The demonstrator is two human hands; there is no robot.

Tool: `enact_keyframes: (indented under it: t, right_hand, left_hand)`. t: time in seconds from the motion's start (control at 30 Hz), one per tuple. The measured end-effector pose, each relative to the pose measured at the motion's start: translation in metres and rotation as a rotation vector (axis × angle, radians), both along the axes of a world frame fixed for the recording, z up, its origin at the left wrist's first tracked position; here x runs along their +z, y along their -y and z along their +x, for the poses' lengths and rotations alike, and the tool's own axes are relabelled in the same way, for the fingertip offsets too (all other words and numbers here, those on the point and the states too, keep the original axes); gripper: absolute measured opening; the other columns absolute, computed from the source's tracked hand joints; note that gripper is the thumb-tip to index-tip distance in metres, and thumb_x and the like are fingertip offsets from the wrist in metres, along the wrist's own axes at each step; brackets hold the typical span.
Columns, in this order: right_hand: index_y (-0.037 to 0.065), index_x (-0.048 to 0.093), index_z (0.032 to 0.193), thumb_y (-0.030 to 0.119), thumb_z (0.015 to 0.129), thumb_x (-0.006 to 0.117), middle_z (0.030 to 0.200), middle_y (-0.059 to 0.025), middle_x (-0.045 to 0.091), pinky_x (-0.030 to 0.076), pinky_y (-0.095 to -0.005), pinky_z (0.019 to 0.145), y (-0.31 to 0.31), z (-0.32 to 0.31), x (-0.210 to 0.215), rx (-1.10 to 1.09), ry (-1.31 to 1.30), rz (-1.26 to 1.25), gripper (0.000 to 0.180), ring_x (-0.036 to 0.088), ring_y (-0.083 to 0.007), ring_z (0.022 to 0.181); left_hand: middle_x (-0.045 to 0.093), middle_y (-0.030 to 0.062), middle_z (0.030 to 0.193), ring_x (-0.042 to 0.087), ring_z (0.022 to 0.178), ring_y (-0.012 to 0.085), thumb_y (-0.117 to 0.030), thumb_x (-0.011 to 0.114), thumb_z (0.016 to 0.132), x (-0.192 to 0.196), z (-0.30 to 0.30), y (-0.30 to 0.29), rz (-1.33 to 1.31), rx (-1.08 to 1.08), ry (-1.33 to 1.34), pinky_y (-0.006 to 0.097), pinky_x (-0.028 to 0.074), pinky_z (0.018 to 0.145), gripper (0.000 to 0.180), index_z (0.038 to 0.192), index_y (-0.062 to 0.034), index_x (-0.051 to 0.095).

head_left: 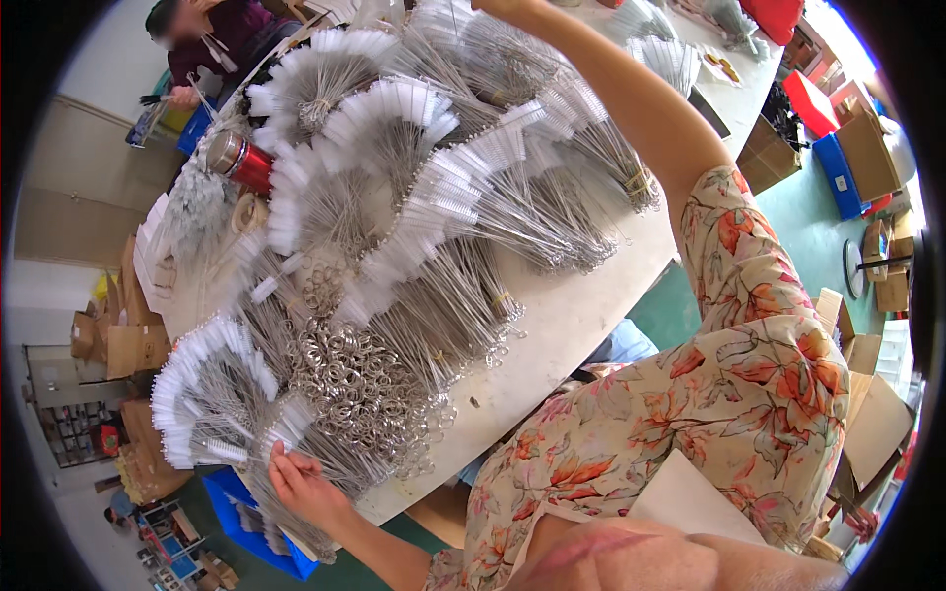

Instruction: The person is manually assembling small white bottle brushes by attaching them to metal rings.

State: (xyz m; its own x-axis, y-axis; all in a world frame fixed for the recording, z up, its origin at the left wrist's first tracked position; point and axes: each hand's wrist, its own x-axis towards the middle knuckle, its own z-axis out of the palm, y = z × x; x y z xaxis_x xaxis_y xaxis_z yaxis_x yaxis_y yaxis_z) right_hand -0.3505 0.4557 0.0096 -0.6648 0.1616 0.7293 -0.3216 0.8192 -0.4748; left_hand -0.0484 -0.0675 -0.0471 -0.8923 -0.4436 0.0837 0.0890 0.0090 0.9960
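Observation:
At the near left of the table, my left hand (304,485) lies over a bundle of thin wire-handled brushes (288,422) with white bristles. Its fingers are bent together and seem to pinch the wire stems just below the bristles; how many they hold cannot be made out. My right arm reaches far across the table, and only the base of my right hand (503,6) shows at the top edge, its fingers out of the picture. Between the arms lies a heap of shiny looped wire ends (360,394). More fanned bundles of brushes (389,123) cover the table.
A red cylinder with a metal lid (239,161) lies among the bundles, near a roll of tape (249,213). Blue bins (258,527) stand below the table's left end. Another person (212,49) sits at the far left. Cardboard boxes (877,153) stand on the right.

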Motion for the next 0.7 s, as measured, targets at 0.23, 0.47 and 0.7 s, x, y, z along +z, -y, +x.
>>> enact_keyframes:
  t: [0.23,0.47,0.7]
  right_hand:
    - [0.005,0.062,0.076,0.019,0.076,0.056,0.083,-0.0159,0.063,0.049,-0.0433,0.066,-0.111,-0.073,-0.041,0.233,-0.021,0.158,0.015,0.061,-0.033,0.071]
    - [0.017,0.07,0.071,0.032,0.066,0.065,0.075,-0.0091,0.066,0.051,-0.0388,0.065,-0.055,-0.008,-0.055,-0.215,0.555,0.332,0.017,0.063,-0.0272,0.072]
    - [0.015,0.07,0.075,0.032,0.066,0.065,0.075,-0.0086,0.066,0.051,-0.0394,0.067,-0.055,-0.014,-0.043,-0.305,0.592,0.38,0.02,0.064,-0.028,0.072]
  left_hand:
    - [0.042,-0.0019,0.065,0.029,0.047,0.0008,-0.028,0.045,0.095,-0.023,0.038,-0.009,0.139,0.04,0.169,0.016,0.02,0.037,0.032,0.106,0.001,0.055]
    - [0.046,-0.0014,0.069,0.03,0.046,0.0009,-0.029,0.047,0.094,-0.06,0.063,0.002,0.27,-0.012,0.2,0.016,0.02,0.036,0.032,0.106,-0.001,0.056]
    - [0.045,-0.0005,0.07,0.032,0.051,0.0018,-0.024,0.049,0.093,-0.058,0.06,-0.019,0.378,-0.001,0.17,0.016,0.022,0.041,0.029,0.101,0.0027,0.056]
